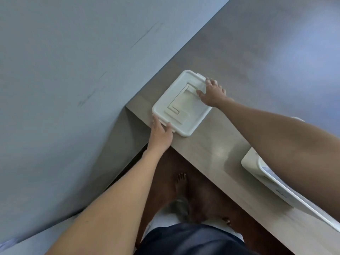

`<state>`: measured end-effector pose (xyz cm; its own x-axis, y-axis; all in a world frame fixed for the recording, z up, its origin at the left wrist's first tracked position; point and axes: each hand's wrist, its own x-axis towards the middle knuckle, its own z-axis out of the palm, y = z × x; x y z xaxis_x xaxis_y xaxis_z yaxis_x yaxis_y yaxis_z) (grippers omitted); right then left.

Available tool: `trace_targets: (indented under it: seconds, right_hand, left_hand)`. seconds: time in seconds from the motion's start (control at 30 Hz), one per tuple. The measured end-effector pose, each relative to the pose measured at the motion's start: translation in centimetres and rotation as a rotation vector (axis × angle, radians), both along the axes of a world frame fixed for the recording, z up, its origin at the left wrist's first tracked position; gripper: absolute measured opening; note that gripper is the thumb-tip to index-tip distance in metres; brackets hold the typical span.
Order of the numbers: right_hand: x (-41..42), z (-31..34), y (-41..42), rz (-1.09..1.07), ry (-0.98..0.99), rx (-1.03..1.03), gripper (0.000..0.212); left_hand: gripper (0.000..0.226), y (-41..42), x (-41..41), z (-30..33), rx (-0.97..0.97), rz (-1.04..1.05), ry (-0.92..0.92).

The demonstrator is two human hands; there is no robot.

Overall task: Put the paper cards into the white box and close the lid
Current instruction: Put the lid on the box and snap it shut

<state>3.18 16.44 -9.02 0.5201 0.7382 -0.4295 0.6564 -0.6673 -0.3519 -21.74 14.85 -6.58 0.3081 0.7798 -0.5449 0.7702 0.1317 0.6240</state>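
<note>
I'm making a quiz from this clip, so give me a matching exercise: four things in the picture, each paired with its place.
Things:
1. left hand
2. right hand
3. white box
4. white tray

Places:
A. at the table's corner, lid on
B. on the box's near end
C. under the right forearm, near the right edge of the picture
D. on the box's far end

Pairs: 1-B, 2-D, 3-A, 4-C

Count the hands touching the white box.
2. Left hand grips the box at its near-left corner; right hand presses its far-right edge.
</note>
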Motion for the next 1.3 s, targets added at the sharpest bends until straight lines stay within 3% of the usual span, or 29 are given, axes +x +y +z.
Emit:
trace_targets:
  seconds: [0.1,0.2,0.33,0.43,0.53,0.7,0.9,1.03,1.17,1.3]
  right_hand:
    - [0.6,-0.9,-0.4,-0.003,-0.052,0.017,0.077]
    - [0.5,-1.0,-1.2,-0.083,-0.063,0.058,0.077]
    - [0.4,-0.5,-2.4,-0.463,0.134,0.096,0.065]
    - [1.1,0.0,-3.5,-0.695,0.265,0.105,0.05]
    - [2.2,1.3,-5.1,-0.759,0.273,0.149,0.036]
    - [7.8,2.6,-7.7,-0.849,0.23,0.295,0.033]
    - [8.8,11.9,-15.2,-0.879,0.129,0.455,0.02]
    - [9.4,14.8,-22.2,-0.984,0.053,0.492,0.041]
    - [9.0,15.9,-29.7,-1.085,-0.001,0.487,0.052]
    - [8.1,15.6,-36.1,-1.159,-0.061,0.444,0.052]
  left_hand:
    - [0.072,-0.9,1.4,0.1,-0.082,0.178,-0.07]
    - [0.048,-1.0,2.8,0.4,-0.132,0.404,-0.176]
    - [0.055,-0.4,3.0,0.5,-0.245,0.805,-0.355]
    - [0.049,0.4,2.9,1.4,-0.354,0.942,-0.488]
    - [0.017,1.3,3.5,2.5,-0.411,0.934,-0.551]
    - [0.016,2.2,6.3,5.3,-0.413,0.808,-0.62]
    - [0.01,0.8,11.9,10.0,-0.356,0.602,-0.635]
    - [0.022,-1.4,15.9,10.9,-0.35,0.348,-0.64]
    - [0.048,-5.0,19.3,10.8,-0.32,0.147,-0.602]
    - [0.043,-10.2,20.9,11.7,-0.29,-0.006,-0.546]
